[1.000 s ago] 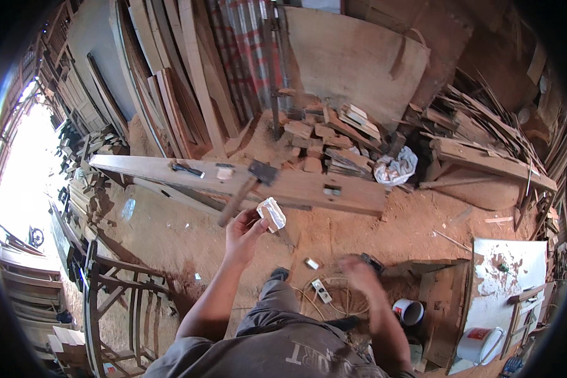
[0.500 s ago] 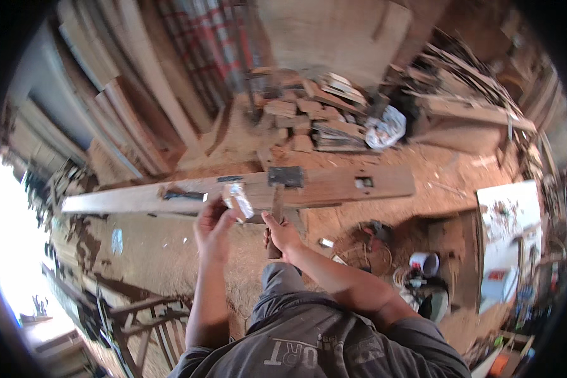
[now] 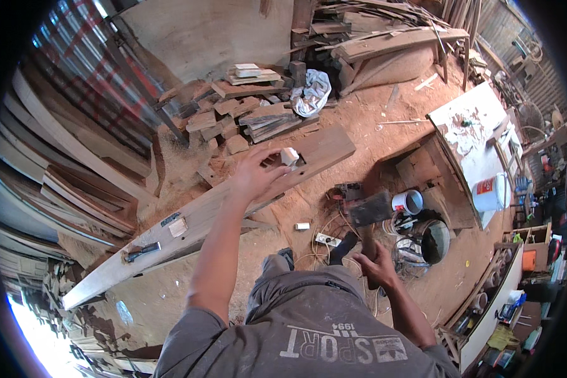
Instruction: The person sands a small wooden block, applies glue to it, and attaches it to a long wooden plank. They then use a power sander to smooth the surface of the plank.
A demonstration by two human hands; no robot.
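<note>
My left hand [image 3: 253, 176] reaches over the long wooden beam [image 3: 233, 195] near its right end. Between its thumb and fingers is a small whitish block [image 3: 289, 156], at a hole cut in the beam; how far the block sits in the hole I cannot tell. In my right hand [image 3: 379, 268] is a mallet [image 3: 369, 210], gripped by its wooden handle, its dark blocky head raised off the beam on the near side. A dark-handled tool [image 3: 143, 251] lies on the beam's left part, near a pale rectangular patch [image 3: 177, 227].
Stacked wood offcuts [image 3: 233, 116] and a whitish plastic bag [image 3: 311, 93] lie beyond the beam. To the right stand a white bucket [image 3: 491, 192], a smaller pail [image 3: 407, 201] and a white-topped board [image 3: 472, 120]. Cords and a power strip [image 3: 327, 240] lie near my feet.
My view has turned rightward. My left hand has moved along the beam to the hole at its right end. The mallet has come off the beam and swung right, toward my body.
</note>
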